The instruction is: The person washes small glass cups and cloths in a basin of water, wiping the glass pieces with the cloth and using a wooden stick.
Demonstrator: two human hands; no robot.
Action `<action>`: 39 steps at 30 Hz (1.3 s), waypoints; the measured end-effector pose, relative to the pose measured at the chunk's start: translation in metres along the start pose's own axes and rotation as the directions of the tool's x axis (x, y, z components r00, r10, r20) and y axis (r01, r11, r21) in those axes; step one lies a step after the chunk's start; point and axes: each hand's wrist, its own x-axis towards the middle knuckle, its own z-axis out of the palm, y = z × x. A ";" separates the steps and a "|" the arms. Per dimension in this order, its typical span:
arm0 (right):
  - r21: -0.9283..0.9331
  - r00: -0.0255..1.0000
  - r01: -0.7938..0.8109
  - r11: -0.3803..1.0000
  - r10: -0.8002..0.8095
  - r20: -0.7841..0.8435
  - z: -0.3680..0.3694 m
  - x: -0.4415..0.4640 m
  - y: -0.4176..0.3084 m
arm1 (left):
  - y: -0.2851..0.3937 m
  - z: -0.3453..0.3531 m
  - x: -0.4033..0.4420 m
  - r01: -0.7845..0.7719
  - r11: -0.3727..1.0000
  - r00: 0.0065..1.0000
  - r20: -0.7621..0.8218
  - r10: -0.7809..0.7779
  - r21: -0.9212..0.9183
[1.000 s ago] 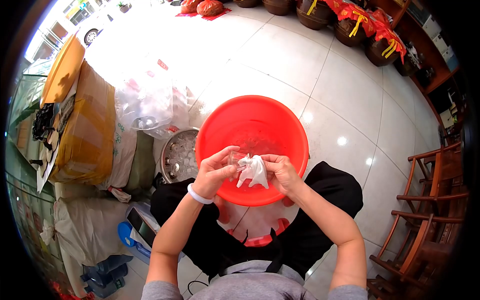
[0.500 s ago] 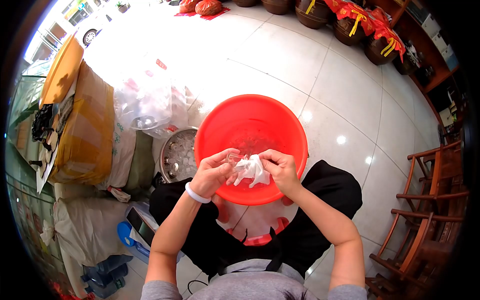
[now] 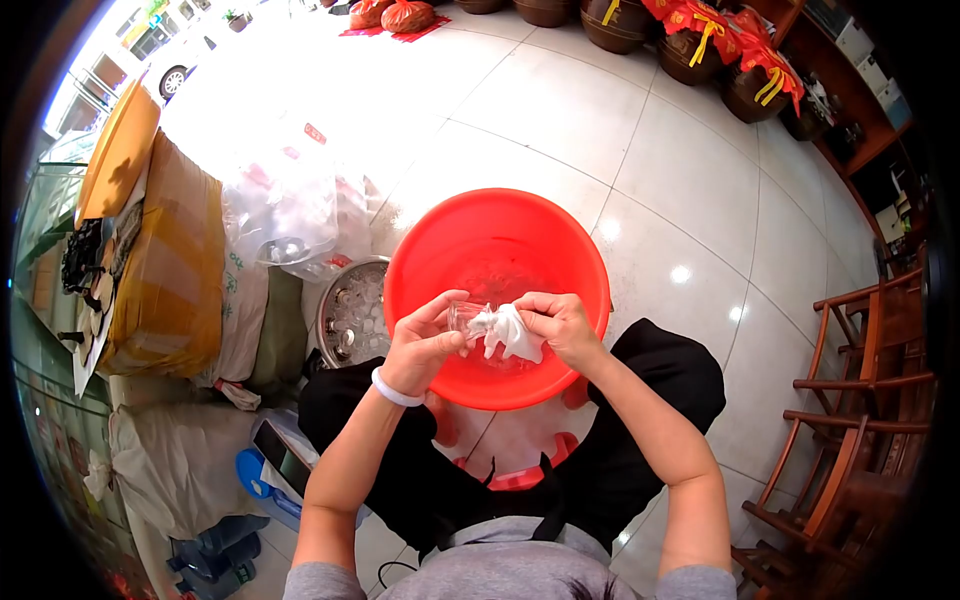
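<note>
Single view, worn on the head, looking forward and steeply down. Very wide lens: the tiled floor (image 3: 690, 210) bows, black closes round the corners. Grey shirt (image 3: 520, 570) at bottom edge, nearest; both forearms (image 3: 350, 455) run up from there. Left hand (image 3: 425, 350) and right hand (image 3: 565, 327) near mid-frame, close range, above the red basin (image 3: 535, 225). Far end of view: dark jars (image 3: 628, 35) top right, car wheel (image 3: 173, 82) top left

left hand (image 3: 420, 348): clear cup (image 3: 461, 317) | right hand (image 3: 567, 328): white cloth (image 3: 515, 335) | hands over red basin (image 3: 497, 222)
</note>
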 end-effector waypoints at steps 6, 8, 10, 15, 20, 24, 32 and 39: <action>-0.315 0.927 0.364 0.877 -0.309 0.210 -0.008 0.003 -0.010 | -0.001 0.001 -0.001 0.069 0.996 0.998 0.015 -0.068 -0.064; -0.405 0.866 0.493 0.770 -0.393 0.309 -0.009 0.004 -0.009 | -0.001 0.002 -0.002 0.141 0.986 0.987 -0.064 -0.147 -0.090; -0.399 0.865 0.492 0.774 -0.382 0.325 -0.010 0.004 -0.006 | 0.000 0.002 -0.002 0.155 0.985 0.986 -0.050 -0.159 -0.071; -0.320 0.953 0.251 0.913 -0.175 0.247 -0.007 -0.001 -0.002 | -0.001 0.000 -0.001 0.213 0.976 0.971 -0.106 -0.216 -0.045; 0.276 0.969 -0.246 0.929 0.244 0.042 0.000 -0.004 0.011 | -0.003 -0.002 0.001 0.254 0.966 0.959 -0.114 -0.258 -0.051; 0.335 0.974 -0.198 0.921 0.224 -0.040 0.000 -0.002 0.016 | -0.007 -0.001 0.003 0.228 0.972 0.960 -0.156 -0.233 -0.046; -0.360 0.941 0.173 0.917 -0.262 -0.214 -0.017 0.004 0.001 | -0.005 -0.010 0.007 0.218 0.953 0.954 -0.159 -0.254 -0.210; -0.100 0.982 0.187 0.977 -0.187 0.008 -0.003 0.008 0.000 | -0.010 -0.011 0.008 0.288 0.942 0.920 -0.222 -0.323 -0.173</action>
